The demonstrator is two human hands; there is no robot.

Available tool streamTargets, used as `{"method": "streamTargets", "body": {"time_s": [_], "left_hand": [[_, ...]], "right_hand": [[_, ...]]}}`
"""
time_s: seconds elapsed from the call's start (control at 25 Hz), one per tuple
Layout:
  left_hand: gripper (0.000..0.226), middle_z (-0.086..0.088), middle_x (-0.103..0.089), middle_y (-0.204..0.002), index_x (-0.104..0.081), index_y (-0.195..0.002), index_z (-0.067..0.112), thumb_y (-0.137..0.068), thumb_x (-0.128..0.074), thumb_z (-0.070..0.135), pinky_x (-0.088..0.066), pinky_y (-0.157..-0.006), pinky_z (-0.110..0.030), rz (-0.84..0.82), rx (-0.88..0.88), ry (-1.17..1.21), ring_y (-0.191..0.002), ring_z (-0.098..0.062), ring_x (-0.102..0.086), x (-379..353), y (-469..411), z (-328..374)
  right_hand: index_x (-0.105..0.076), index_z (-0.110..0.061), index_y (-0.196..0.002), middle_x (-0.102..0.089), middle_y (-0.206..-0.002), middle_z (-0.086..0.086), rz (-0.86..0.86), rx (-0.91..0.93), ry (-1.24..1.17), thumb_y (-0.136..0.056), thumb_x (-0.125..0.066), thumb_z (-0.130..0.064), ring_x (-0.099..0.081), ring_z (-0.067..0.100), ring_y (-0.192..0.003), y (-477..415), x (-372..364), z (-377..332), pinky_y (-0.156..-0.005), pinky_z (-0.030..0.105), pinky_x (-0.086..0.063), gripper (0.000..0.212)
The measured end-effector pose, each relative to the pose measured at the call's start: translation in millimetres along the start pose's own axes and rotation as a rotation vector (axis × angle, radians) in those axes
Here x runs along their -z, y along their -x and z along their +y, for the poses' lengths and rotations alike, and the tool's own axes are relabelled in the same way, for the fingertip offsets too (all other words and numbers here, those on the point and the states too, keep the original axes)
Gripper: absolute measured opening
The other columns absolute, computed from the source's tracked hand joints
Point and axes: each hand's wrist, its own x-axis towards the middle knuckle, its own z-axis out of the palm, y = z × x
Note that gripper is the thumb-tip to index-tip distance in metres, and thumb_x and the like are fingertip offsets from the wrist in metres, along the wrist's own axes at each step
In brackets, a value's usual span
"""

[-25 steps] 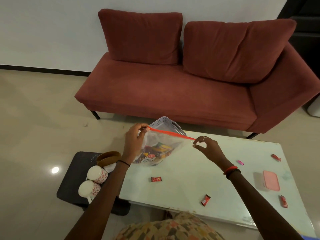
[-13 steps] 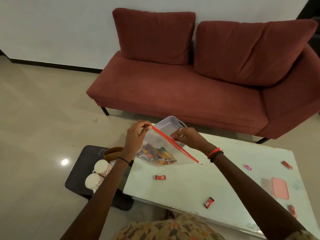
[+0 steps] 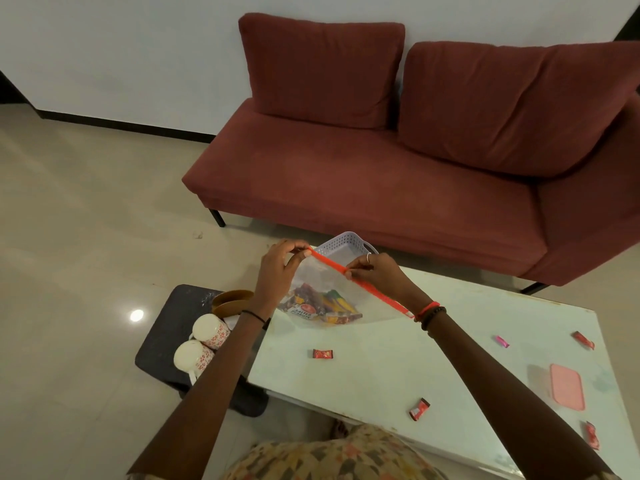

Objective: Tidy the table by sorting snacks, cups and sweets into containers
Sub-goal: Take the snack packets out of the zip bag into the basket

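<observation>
Pinching a snack-filled zip bag (image 3: 332, 289) above the desk (image 3: 363, 382)
The left hand (image 3: 278, 271) and right hand (image 3: 382, 277) are each pinching its orange zip strip (image 3: 329, 262) in a tight thumb-and-finger grip; the bag is looking light, limp and slippery, so that stiffer strip is seeming the safest hold.
</observation>
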Motion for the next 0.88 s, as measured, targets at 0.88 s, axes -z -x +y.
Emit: {"method": "streamTargets", "body": {"time_s": [0.88], "left_hand": [[0.021,-0.018,-0.065,-0.1,-0.05,-0.105,0.003,-0.092,-0.049,0.021,-0.059,-0.064,-0.029,-0.356,0.788,0.255,-0.08,-0.023,-0.066,-60,51,-1]], "right_hand": [[-0.074,-0.015,-0.085,-0.071,-0.089,-0.002,-0.052,-0.286,-0.793,-0.087,-0.065,-0.02,-0.07,0.015,-0.079,11,-22,37,-0.068,0.024,-0.059,0.01]]}}
